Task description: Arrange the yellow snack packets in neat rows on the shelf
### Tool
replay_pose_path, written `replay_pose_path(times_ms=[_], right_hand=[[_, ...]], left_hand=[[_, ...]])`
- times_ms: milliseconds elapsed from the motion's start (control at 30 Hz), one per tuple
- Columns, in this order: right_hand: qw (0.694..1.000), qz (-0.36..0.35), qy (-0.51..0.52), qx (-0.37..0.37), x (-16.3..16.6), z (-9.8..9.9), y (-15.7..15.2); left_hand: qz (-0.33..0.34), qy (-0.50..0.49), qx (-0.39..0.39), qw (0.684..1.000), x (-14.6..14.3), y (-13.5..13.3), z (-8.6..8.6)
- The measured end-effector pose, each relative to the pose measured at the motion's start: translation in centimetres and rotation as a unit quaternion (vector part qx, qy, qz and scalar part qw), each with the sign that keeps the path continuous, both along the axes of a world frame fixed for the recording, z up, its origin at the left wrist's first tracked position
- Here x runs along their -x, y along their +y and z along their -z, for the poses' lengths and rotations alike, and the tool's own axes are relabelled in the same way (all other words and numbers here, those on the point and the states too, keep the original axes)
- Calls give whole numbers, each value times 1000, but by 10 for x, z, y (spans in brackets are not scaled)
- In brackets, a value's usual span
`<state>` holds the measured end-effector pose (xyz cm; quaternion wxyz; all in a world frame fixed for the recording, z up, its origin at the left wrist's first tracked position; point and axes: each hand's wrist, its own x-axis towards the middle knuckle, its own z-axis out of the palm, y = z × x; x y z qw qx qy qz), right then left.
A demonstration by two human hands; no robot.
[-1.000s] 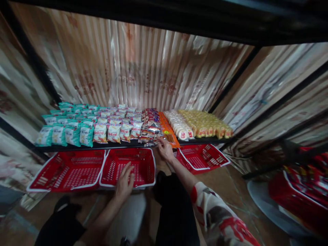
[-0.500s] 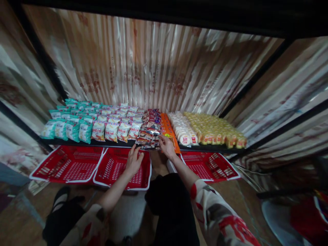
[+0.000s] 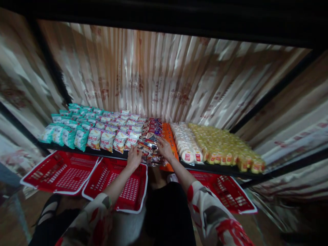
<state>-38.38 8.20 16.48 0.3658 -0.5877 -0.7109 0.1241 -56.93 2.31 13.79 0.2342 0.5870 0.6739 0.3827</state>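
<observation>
Both hands rest on the stack of red-and-silver snack packets at the shelf's front edge: left hand flat against its left side, right hand spread loosely on top, neither clamped. The slippery packets could slide off into the red basket below. Label print is too blurred to read.

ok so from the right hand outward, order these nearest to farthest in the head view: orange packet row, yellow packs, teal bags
1. orange packet row, right beside the right hand, at mid shelf.
2. yellow packs, further off on the right part of the shelf.
3. teal bags, farthest, at the shelf's left end, beyond the left hand.
</observation>
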Motion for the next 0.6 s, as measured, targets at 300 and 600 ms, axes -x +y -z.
replay_pose_path(times_ms=[300,600], right_hand=[[1000,17,15,9,-2,12,43],[999,35,25,-20,1,13,49]], left_hand=[[-37,26,-32,998,-9,19,16],[-31,44,-87,995,-23,18,15]])
